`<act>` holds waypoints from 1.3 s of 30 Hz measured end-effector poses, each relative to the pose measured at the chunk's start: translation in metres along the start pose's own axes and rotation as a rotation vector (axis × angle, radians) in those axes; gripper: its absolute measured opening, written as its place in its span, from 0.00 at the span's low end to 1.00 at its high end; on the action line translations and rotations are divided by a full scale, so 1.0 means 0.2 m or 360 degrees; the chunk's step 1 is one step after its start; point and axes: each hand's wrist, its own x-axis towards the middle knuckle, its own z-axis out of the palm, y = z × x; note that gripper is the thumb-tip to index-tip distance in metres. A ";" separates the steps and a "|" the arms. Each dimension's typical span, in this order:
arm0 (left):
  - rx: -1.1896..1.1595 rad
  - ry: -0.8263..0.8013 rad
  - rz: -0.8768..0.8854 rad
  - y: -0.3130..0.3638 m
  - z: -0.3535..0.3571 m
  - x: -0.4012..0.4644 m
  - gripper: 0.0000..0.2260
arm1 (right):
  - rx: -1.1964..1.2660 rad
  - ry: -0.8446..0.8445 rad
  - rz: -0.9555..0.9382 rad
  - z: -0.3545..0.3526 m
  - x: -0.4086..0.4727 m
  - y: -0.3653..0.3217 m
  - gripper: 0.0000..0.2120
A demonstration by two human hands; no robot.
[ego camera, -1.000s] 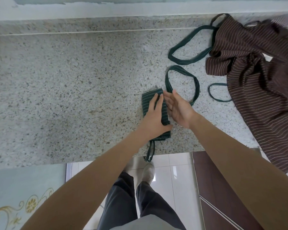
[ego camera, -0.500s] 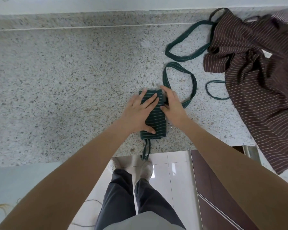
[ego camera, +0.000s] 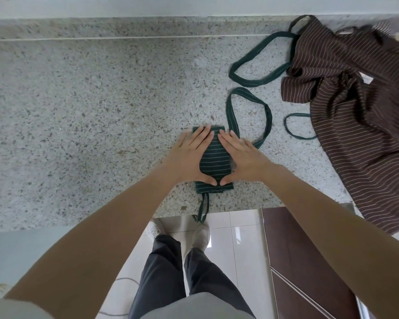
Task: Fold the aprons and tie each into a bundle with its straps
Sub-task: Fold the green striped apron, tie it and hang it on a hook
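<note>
While both hands lie flat with fingers straight, neither has a grip on anything: our left hand [ego camera: 189, 157] and right hand [ego camera: 242, 157] press palm-down on the folded green apron [ego camera: 214, 162], thumbs nearly meeting at its 6 o'clock edge. We judge this pressing is meant to flatten the creases so the small packet holds its shape before tying.

The packet sits on the speckled counter [ego camera: 90, 123], near the front edge. One strap loop [ego camera: 266, 111] runs out from under the right hand toward 1 o'clock and lies slack, within reach for wrapping. A second loop [ego camera: 258, 65] lies farther out at 1 o'clock, touching the brown cloth. A short strap end [ego camera: 204, 208] hangs off the counter edge at 6 o'clock.

The brown striped apron [ego camera: 355, 111] is heaped unfolded at 3 o'clock, well apart from the packet; it is not yet started. A thin green cord [ego camera: 288, 127] pokes out beside it.
</note>
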 end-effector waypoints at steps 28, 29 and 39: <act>-0.1909 -0.0222 -0.0903 -0.01 -0.28 0.15 0.15 | -0.0252 0.0509 0.0453 -0.02 -0.11 -0.20 0.50; -0.1859 -0.0242 -0.0880 -0.02 -0.28 0.15 0.15 | -0.0202 0.0551 0.0420 -0.01 -0.12 -0.22 0.44; -0.2228 -0.0263 -0.0798 0.02 -0.28 0.13 0.13 | 0.1359 0.0084 0.0515 -0.02 -0.09 -0.19 0.14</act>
